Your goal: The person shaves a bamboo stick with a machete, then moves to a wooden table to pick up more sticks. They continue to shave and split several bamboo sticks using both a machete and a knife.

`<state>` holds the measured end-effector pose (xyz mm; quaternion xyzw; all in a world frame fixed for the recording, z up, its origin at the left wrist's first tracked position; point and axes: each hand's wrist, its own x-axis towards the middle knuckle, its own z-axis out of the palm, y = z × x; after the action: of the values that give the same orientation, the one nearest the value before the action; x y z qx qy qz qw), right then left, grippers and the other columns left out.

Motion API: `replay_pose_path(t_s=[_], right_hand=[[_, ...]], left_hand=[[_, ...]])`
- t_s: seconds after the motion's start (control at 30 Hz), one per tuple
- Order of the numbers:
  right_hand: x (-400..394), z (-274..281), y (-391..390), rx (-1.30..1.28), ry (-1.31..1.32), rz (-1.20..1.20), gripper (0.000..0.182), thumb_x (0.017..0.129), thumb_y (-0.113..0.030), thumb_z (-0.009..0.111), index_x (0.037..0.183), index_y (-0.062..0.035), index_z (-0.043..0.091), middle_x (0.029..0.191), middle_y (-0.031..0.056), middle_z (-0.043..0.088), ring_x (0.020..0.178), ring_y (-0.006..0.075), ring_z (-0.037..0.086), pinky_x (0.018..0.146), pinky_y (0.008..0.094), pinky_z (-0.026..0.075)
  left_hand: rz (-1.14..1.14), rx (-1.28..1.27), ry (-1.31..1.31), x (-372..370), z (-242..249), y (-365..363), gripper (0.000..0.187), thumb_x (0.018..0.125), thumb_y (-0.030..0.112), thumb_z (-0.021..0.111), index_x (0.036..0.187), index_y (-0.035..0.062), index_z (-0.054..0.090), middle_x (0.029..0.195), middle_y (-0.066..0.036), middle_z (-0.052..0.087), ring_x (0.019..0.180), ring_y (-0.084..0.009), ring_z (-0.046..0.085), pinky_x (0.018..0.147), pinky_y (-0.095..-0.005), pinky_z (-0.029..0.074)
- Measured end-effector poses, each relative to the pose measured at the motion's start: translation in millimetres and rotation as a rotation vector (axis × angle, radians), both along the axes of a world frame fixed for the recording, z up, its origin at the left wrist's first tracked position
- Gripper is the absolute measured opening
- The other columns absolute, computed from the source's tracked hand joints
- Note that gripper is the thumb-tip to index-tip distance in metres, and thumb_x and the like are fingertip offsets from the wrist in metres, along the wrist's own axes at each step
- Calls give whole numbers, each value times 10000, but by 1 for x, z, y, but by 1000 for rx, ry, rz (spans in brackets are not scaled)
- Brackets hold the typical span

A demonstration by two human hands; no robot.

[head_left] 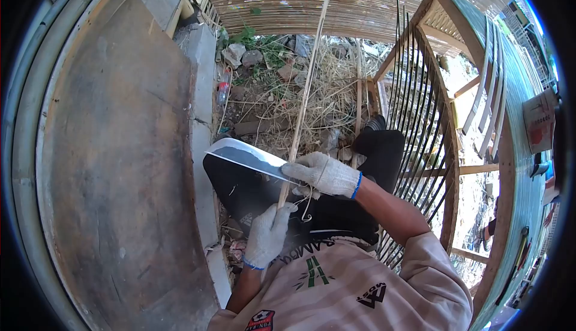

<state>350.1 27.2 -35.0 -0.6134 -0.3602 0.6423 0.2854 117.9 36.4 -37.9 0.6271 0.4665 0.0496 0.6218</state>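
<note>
Two hands at work here: fingers of the left hand [268, 237] gripped the bamboo strip [306, 88] low down, probably to steady it, while fingers of the right hand [330, 175] clutched a broad knife [247, 158], its blade crossing the strip just beside them, I guess for control.

Off-white gloves [333, 176] (blue-edged cuffs [358, 185]), beige shirt [354, 277], black trousers [384, 158].

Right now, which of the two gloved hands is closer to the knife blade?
The right hand, at the right end of the knife blade. The left hand is lower, apart from the blade, holding the pale strip near its bottom.
</note>
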Motion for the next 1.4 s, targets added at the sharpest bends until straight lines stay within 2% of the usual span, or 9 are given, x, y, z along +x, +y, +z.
replay_pose_path(t_s=[0.03,0.37,0.63,0.73,0.83,0.87,0.97,1.2,1.4], right_hand=[[1,5,3,0,8,2,527,1084,-502,559,1064,-10,747,666,-5,641,507,64,563,473,257,464],[18,17,18,-32,-125,16,512,1046,-545,591,1037,-67,771,627,-4,612,523,75,582,501,278,479],[99,27,32,110,-304,-587,525,1022,-560,589,870,-66,680,637,-45,562,457,59,546,437,256,456],[84,36,24,142,-293,-542,524,1022,-563,597,873,-68,682,645,-44,564,481,60,545,455,261,443],[45,34,10,-3,-125,-174,508,1067,-509,571,888,-48,687,651,-19,591,537,58,550,488,275,433],[29,22,3,11,-61,-130,531,1071,-518,567,935,-25,711,648,-15,587,535,66,542,498,276,439],[-6,1,-5,5,8,-20,562,1069,-548,562,959,-26,737,636,6,581,546,81,541,514,291,450],[-6,10,10,7,-108,41,555,1080,-522,562,902,-31,750,618,3,599,530,76,567,500,276,462],[6,22,18,10,-229,-95,560,1056,-519,587,1031,11,767,651,-17,602,517,72,577,487,271,475]], left_hand=[[33,17,-49,-1,-2,-1,369,1123,295,499,1159,18,740,606,59,436,528,-32,399,481,-269,324],[21,37,-74,-12,0,-6,312,1124,230,505,1161,19,732,615,77,424,537,-20,380,487,-262,310],[-59,16,-55,-50,-9,-32,289,1106,188,523,1169,8,740,702,13,613,607,-63,494,563,-290,426],[-122,52,21,-36,11,-18,284,1100,188,529,1165,16,746,762,-48,692,648,-85,581,600,-311,473],[-104,191,5,-18,7,-7,285,1098,197,531,1174,24,744,788,-92,722,683,-130,653,618,-345,494],[-77,321,-93,-16,-9,-7,280,1099,204,532,1182,35,739,806,-143,727,693,-237,704,633,-394,515],[-111,349,27,-12,3,3,263,1075,195,573,1203,19,721,855,-222,728,731,-337,739,671,-425,549],[-82,384,84,-18,9,4,235,1062,183,594,1187,31,721,856,-236,726,752,-375,741,664,-455,548],[-63,318,86,-25,5,-2,241,1066,201,593,1195,51,730,891,-244,735,810,-406,747,687,-468,560]])
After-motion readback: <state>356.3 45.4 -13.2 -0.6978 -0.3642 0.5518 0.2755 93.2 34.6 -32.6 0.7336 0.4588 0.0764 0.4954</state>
